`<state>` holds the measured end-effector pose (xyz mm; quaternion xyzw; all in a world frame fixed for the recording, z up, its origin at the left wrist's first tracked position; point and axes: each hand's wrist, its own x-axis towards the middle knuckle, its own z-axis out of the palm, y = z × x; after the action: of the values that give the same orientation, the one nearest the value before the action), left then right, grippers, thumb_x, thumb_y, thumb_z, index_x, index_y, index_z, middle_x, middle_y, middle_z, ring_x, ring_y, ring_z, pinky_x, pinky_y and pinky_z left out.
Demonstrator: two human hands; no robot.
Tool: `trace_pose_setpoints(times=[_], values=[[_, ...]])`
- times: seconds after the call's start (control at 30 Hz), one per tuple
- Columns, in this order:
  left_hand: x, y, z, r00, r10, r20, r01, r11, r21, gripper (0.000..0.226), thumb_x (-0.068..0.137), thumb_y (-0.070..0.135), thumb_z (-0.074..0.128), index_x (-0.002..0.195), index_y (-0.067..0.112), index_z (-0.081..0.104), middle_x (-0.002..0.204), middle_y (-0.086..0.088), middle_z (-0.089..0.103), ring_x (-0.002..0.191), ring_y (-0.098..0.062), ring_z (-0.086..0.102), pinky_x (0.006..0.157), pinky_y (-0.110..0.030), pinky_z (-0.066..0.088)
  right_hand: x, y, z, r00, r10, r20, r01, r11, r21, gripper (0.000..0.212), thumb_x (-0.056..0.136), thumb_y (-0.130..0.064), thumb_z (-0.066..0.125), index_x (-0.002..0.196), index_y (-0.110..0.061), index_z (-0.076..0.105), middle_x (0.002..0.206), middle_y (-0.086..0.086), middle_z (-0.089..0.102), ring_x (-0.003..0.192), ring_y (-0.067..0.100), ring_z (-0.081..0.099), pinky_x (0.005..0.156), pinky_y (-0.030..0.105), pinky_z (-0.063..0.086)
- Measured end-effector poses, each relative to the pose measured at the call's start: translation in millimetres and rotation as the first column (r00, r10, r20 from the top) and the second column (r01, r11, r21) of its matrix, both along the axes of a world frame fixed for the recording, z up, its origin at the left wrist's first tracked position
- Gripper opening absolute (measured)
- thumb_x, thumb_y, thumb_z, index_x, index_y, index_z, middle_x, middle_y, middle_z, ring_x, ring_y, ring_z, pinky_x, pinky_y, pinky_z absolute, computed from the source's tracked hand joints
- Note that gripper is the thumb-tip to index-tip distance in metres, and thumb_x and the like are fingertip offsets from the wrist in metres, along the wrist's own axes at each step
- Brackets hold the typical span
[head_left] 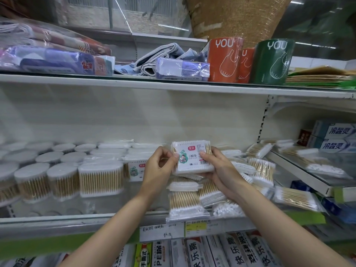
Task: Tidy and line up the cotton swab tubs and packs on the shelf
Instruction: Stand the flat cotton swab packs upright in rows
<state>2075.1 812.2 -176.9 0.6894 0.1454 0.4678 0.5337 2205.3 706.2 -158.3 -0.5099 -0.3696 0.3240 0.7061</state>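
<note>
left hand (157, 166) | pinches swab pack (192, 158) left edge | right hand (217, 166) | grips right edge

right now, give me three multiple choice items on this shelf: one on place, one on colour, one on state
1. Where are the round tubs?
A. left of the hands
B. right of the hands
C. on the top shelf

2. What colour is the rightmost YOU roll?
A. orange
B. green
C. blue

3. How is the labelled pack held?
A. by the left hand only
B. lying untouched
C. by both hands

Answers: 1 A, tubs stand left of the hands. 2 B, it is green beside two orange ones. 3 C, the right hand grips it too.
</note>
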Motion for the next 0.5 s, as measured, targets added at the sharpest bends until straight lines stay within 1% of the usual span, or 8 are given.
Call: trace_pose_setpoints(times=[0.07,0.13,0.2,0.27,0.3,0.37,0.43,0.5], values=[[-0.7,-1.1,-0.2,1.000,-0.024,-0.003,0.024,1.000,-0.018,0.014,0.089,0.015,0.060,0.080,0.011,0.050,0.091,-0.012,0.065,0.091,-0.020,0.067,0.073,-0.040,0.055,0.1,-0.3,0.5,1.000,0.004,-0.011,-0.004,1.000,-0.002,0.015,0.091,-0.014,0.054,0.105,-0.012,0.058,0.100,0.009,0.070,0.087,0.022,0.068,0.075,0.039,0.055],[-1.9,-2.1,0.0,0.999,-0.040,0.001,0.040,0.999,-0.002,0.013,0.088,0.013,0.061,0.082,0.012,0.050,0.096,-0.013,0.064,0.094,-0.024,0.066,0.077,-0.042,0.056,1.2,-1.6,1.6,0.999,0.029,-0.017,-0.028,1.000,0.012,0.018,0.088,-0.011,0.055,0.106,-0.011,0.058,0.102,0.011,0.069,0.091,0.026,0.067,0.067,0.038,0.056],[-3.2,-4.5,0.9,0.997,-0.081,0.020,0.081,0.997,0.001,0.013,0.088,0.007,0.060,0.084,0.013,0.049,0.102,-0.013,0.064,0.097,-0.024,0.066,0.078,-0.042,0.057,2.4,-3.9,2.7,0.998,0.058,-0.001,-0.058,0.998,0.030,0.028,0.077,-0.009,0.061,0.104,-0.012,0.056,0.100,0.010,0.068,0.090,0.029,0.066,0.061,0.040,0.054],[-4.2,-7.0,2.4,0.994,-0.101,0.046,0.101,0.995,0.011,0.015,0.088,0.000,0.058,0.085,0.011,0.047,0.106,-0.009,0.062,0.099,-0.018,0.065,0.080,-0.038,0.057,3.4,-5.5,2.7,0.998,0.069,0.000,-0.069,0.997,0.032,0.037,0.063,-0.009,0.062,0.099,-0.011,0.052,0.097,0.011,0.066,0.086,0.030,0.066,0.062,0.044,0.050],[-4.0,-7.1,2.9,0.993,-0.101,0.055,0.100,0.995,0.020,0.016,0.087,-0.002,0.057,0.085,0.010,0.047,0.106,-0.007,0.062,0.100,-0.017,0.065,0.081,-0.036,0.057,3.4,-6.0,2.6,0.997,0.072,-0.008,-0.072,0.997,0.032,0.038,0.060,-0.009,0.060,0.097,-0.010,0.051,0.097,0.011,0.064,0.086,0.030,0.065,0.063,0.046,0.050],[-3.5,-7.4,3.7,0.992,-0.105,0.066,0.104,0.994,0.028,0.017,0.086,-0.005,0.057,0.084,0.009,0.047,0.104,-0.004,0.061,0.101,-0.015,0.064,0.081,-0.033,0.057,3.5,-6.1,2.6,0.997,0.073,-0.027,-0.073,0.997,0.033,0.038,0.058,-0.005,0.060,0.094,-0.009,0.050,0.097,0.012,0.062,0.089,0.031,0.063,0.065,0.047,0.051],[-3.2,-7.3,3.4,0.992,-0.105,0.066,0.103,0.994,0.029,0.017,0.086,-0.005,0.057,0.084,0.009,0.048,0.104,-0.003,0.061,0.100,-0.015,0.064,0.081,-0.033,0.057,3.5,-6.4,2.7,0.997,0.069,-0.039,-0.068,0.997,0.034,0.033,0.063,0.000,0.060,0.093,-0.009,0.049,0.097,0.012,0.061,0.090,0.031,0.061,0.067,0.047,0.051],[-3.2,-7.3,3.1,0.993,-0.097,0.060,0.096,0.995,0.026,0.015,0.086,-0.004,0.057,0.083,0.008,0.048,0.107,-0.006,0.061,0.100,-0.014,0.065,0.080,-0.033,0.058,3.3,-6.9,2.8,0.997,0.067,-0.034,-0.066,0.997,0.043,0.029,0.068,0.002,0.057,0.093,-0.009,0.050,0.096,0.011,0.061,0.089,0.030,0.061,0.067,0.046,0.051]])
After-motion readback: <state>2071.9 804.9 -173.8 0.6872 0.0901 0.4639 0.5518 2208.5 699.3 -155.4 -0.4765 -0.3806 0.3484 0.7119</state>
